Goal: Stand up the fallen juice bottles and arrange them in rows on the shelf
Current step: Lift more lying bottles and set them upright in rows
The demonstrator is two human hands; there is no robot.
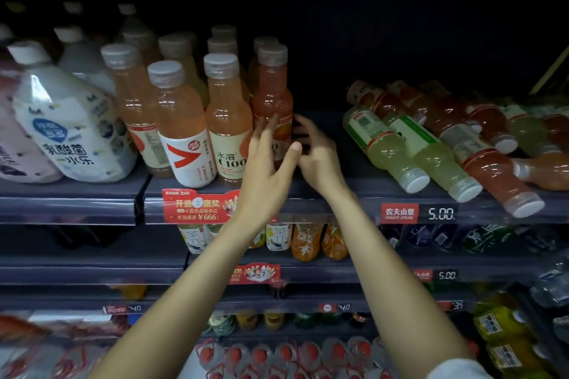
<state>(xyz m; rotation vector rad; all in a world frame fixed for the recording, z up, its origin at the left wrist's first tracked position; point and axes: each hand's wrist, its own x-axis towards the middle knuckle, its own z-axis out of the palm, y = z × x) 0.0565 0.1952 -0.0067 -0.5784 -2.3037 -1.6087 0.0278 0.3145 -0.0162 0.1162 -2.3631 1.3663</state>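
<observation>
Now both hands' grips (pixel 264 160) (pixel 314 151) loosely open, seemingly touching upright red juice bottle (pixel 272 95).

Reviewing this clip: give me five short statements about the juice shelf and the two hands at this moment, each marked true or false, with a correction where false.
1. A pile of bottles lies fallen on the right of the shelf. True.
2. The left hand reaches the rightmost standing bottle. True.
3. The right hand grips a fallen bottle. False: it is beside the standing bottle, away from the pile.
4. All standing bottles are green. False: they hold orange or pale juice.
5. The price tag reads 5.00. True.
</observation>
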